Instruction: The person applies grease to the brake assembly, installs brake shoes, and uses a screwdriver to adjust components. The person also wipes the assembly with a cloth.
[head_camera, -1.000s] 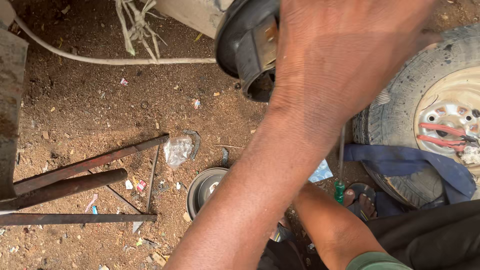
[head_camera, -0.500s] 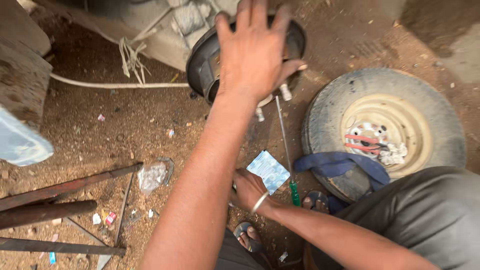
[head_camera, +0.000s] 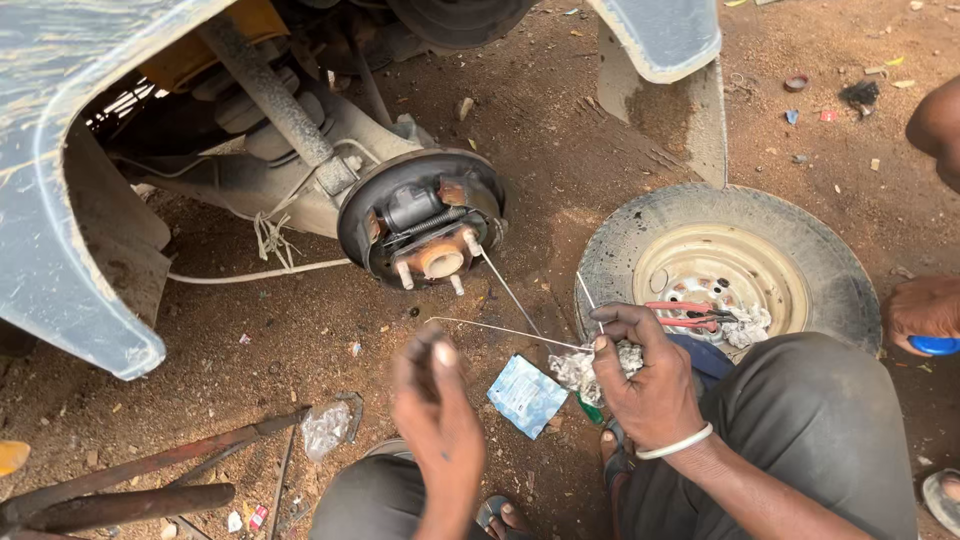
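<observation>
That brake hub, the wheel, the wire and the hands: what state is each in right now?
Brake hub: uncovered, wheel off, studs bare.
Wheel: lying flat on the dirt, red pliers resting on it.
Wire: stretched between both hands.
Left hand: pinching the wire's end.
Right hand: gripping wire and rag.

The vehicle body (head_camera: 60, 200) is cut off by the left and top edges of the frame. At the right edge, another person's hand (head_camera: 925, 310) is partly cropped, and the blue object (head_camera: 938, 346) held in it is seen only in part. What is pinched by the left hand (head_camera: 435, 400) cannot be told, and the rusty bars (head_camera: 130, 490) are cut off at lower left.
</observation>
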